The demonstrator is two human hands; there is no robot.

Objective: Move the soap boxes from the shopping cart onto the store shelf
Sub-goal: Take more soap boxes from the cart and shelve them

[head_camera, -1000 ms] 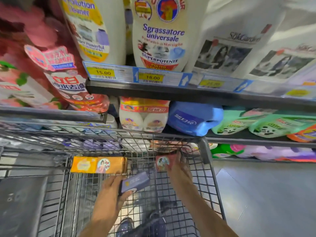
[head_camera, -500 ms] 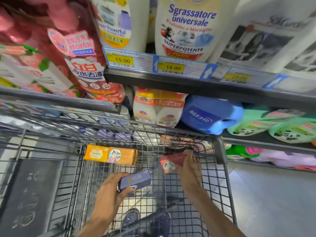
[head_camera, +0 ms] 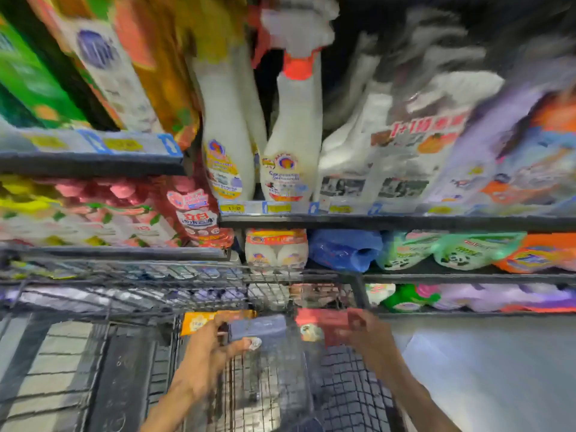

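A dark blue soap box [head_camera: 257,327] sits gripped in the left hand [head_camera: 208,353], fingers curled round it; the right hand [head_camera: 367,339] clasps a red soap box [head_camera: 327,319]. Both are above the cart basket [head_camera: 271,385]. Beyond the left hand lies an orange soap box [head_camera: 199,322], then the blurred shelf [head_camera: 374,221]

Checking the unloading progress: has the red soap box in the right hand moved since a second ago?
Yes. The red soap box has risen from inside the cart basket to about its front rim, nearer the shelves.

Packed shelf [head_camera: 389,221] beyond cart rim [head_camera: 280,277]
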